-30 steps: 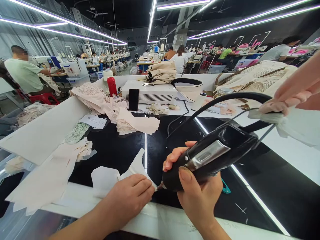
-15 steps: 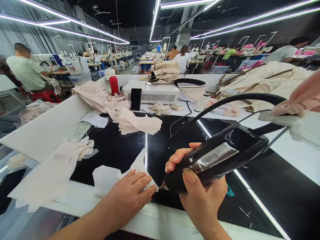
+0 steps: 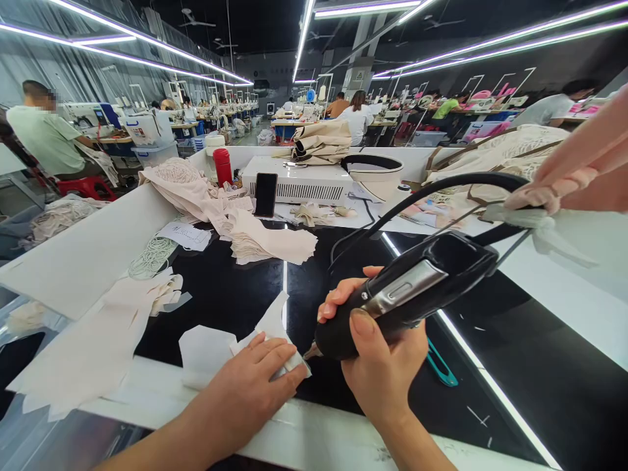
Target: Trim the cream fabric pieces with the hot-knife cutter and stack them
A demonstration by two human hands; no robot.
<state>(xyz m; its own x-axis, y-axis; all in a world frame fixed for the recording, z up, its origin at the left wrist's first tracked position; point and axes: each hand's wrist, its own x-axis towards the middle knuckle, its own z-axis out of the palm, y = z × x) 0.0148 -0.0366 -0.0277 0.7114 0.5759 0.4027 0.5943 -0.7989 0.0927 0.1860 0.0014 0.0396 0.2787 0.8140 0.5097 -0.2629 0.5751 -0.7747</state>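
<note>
My right hand (image 3: 377, 347) is wrapped round a black handheld tool (image 3: 407, 288) with a silver plate on its side. The tool's thin metal tip (image 3: 313, 352) points down to the left, beside the edge of a small white fabric piece (image 3: 275, 317). Fingers spread, my left hand (image 3: 252, 386) lies flat on that fabric, pressing it to the glossy black tabletop (image 3: 235, 288). Another white piece (image 3: 206, 350) lies left of my fingers. A thick black cable (image 3: 446, 183) arches from the tool's rear, where another person's hand (image 3: 549, 186) is at the cable.
Stacked cream fabric (image 3: 269, 242), a phone (image 3: 265, 195) and a red bottle (image 3: 222, 167) stand or lie farther back. Pale fabric (image 3: 98, 333) covers the left edge. A teal tool (image 3: 441, 363) lies right of my right hand. People sit at sewing machines beyond.
My right hand and the tool have moved left and slightly up, baring more of the teal tool. The other person's hand and the cable have shifted left. My left hand stays on the fabric.
</note>
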